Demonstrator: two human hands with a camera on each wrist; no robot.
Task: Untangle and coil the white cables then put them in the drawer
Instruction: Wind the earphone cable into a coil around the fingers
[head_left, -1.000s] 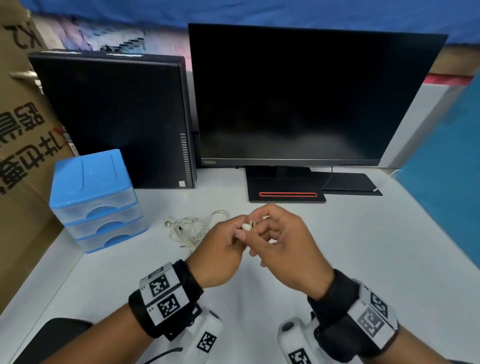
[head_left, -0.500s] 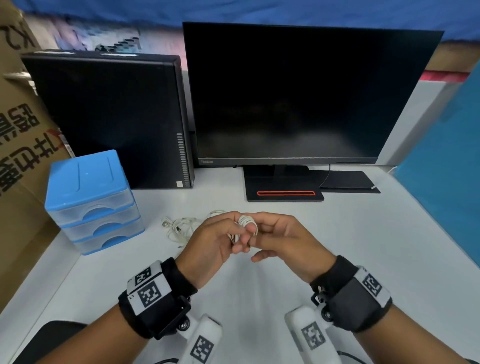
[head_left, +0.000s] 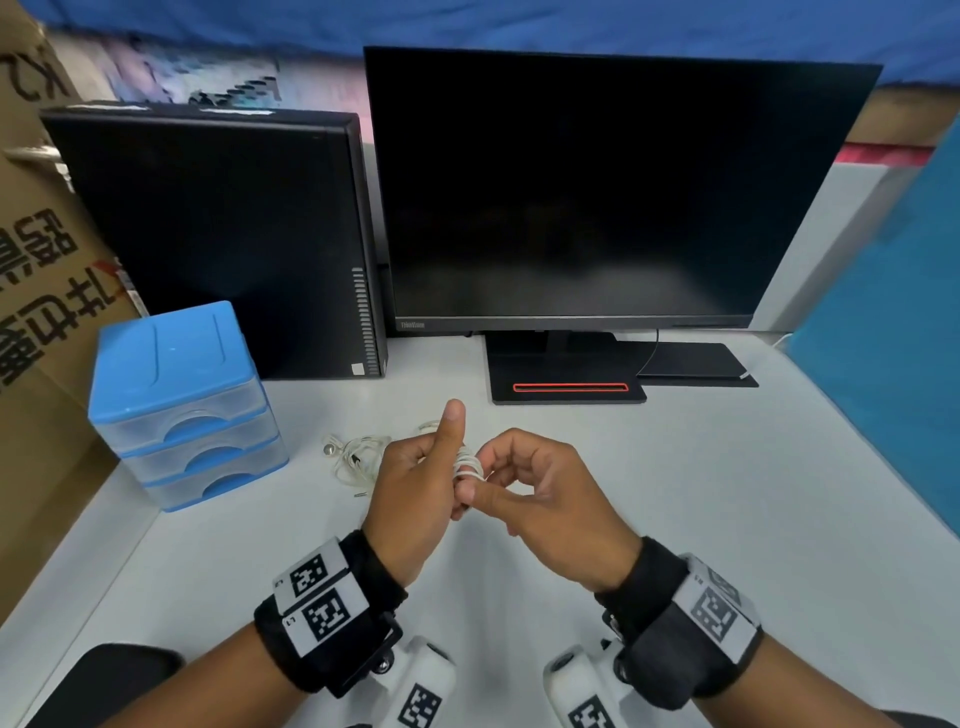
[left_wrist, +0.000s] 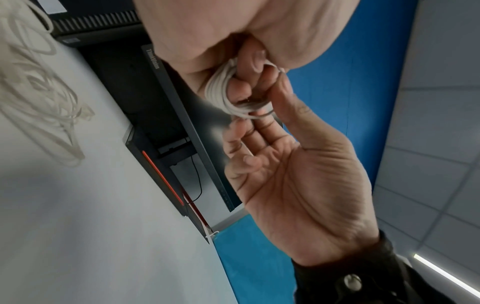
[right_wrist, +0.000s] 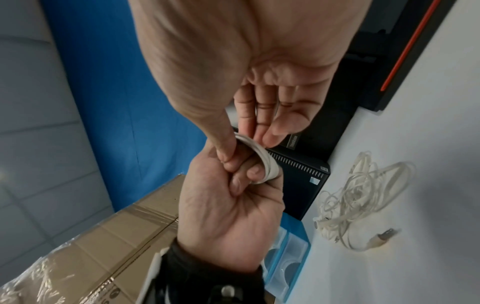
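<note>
Both forearms reach forward from the bottom of the head view and meet over the middle of the white desk (head_left: 727, 519), raised clear of its surface. The left hand (head_left: 415, 493) is turned with its thumb sticking straight up and its other fingers (right_wrist: 255, 171) curled in toward the palm. The right hand (head_left: 545, 499) sits just beside it, palm turned toward the left hand, its fingers bent (the wrist views show this best).

Between them is a small white cable coil (head_left: 467, 462), wound in several tight loops around the curled fingers of the left hand. The plane of the loops stands roughly upright, and the ring's axis runs along the fingers it circles. The left hand holds the coil on its curled fingers. The right hand pinches the coil's near side between thumb (right_wrist: 223, 148) and forefinger, the remaining fingers loosely bent and holding nothing.

A second, still tangled bundle of white cables (head_left: 358, 457) lies flat on the desk just left of the left hand, with an earbud and a plug at its edges. Farther left stands a small blue drawer unit (head_left: 182, 405), its three clear drawers closed. A dark monitor (head_left: 597, 197) and a black computer case (head_left: 218, 239) stand behind.
</note>
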